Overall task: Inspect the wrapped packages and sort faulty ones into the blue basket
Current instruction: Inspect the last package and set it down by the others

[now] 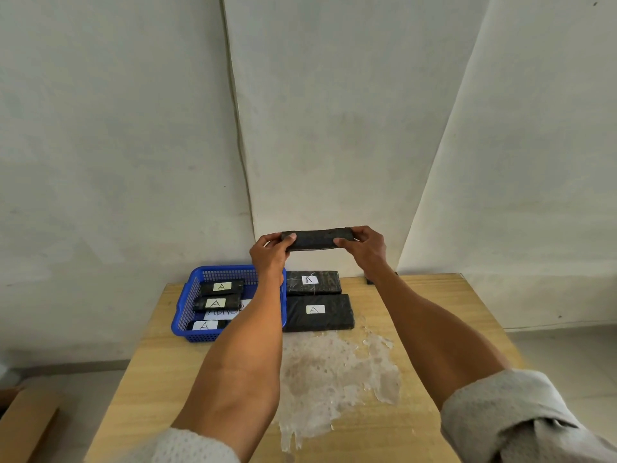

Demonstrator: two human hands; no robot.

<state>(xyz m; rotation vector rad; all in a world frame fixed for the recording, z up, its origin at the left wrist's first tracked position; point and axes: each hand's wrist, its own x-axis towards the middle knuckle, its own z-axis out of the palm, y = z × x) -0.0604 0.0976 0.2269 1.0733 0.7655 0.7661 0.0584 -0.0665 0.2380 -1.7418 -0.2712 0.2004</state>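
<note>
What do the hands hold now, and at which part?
A black wrapped package, held up above the table: left hand grips its left end, right hand its right end.

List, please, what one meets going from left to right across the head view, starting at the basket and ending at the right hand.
Blue basket → left hand → black wrapped package held up between both hands → right hand.

Both arms reach out above the table (434, 329). The left grip (270, 253) and right grip (362, 243), both bare hands, pinch opposite ends of a black wrapped package (317, 238), held level in the air. Below, a blue basket (182, 309) contains three basket packages (217, 303) labelled A. Just beside it lie a far package (325, 284) and a near package (329, 317), both labelled likewise.
</note>
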